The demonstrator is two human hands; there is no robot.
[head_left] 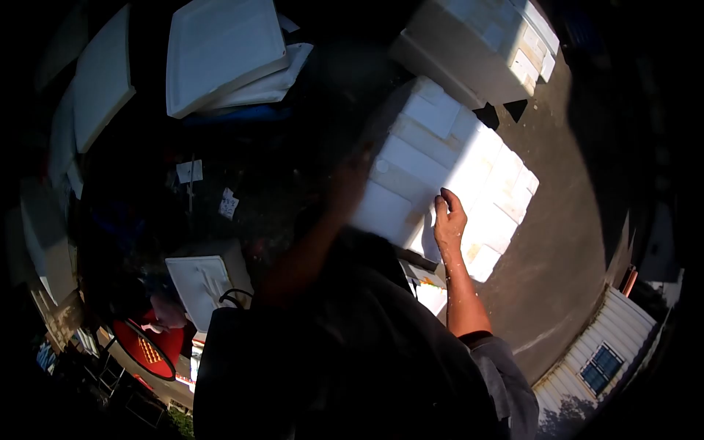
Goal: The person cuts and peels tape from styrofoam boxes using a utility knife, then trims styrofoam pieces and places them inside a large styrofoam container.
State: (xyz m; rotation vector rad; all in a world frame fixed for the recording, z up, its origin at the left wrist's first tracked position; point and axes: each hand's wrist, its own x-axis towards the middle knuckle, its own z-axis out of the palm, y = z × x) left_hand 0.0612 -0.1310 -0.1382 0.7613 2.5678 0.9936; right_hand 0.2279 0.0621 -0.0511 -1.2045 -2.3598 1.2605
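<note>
- Nearest, black clothing (367, 345) fills the lower middle, with a dark grey sleeve (510, 385) above the person's right elbow.
- The sunlit right hand (450, 220), its fingers bent, is at the near side of a large white block-shaped foam box; whether it grasps the box or merely rests there, I cannot tell.
- The left hand (352, 176) is dim and blurred in shade by the box's left side; I cannot tell its hold.
- That large white block-shaped foam box (418, 158), with a stepped, ridged surface, is directly in front of the person, part in shade and part in bright sun.
- To the left of the clothing stands a smaller white foam container (198, 290), near a red round object with a dark rim (150, 348).
- Farther forward lie 2 pale paper pieces, 1 plain-looking (189, 171) and 1 with dark marks (229, 204).
- Beyond the box are another big white foam box (477, 51) and, well to the left, stacked flat white foam slabs (224, 55).
- At far right stands a white corrugated wall (565, 378) with a blue-paned window (601, 368).
</note>
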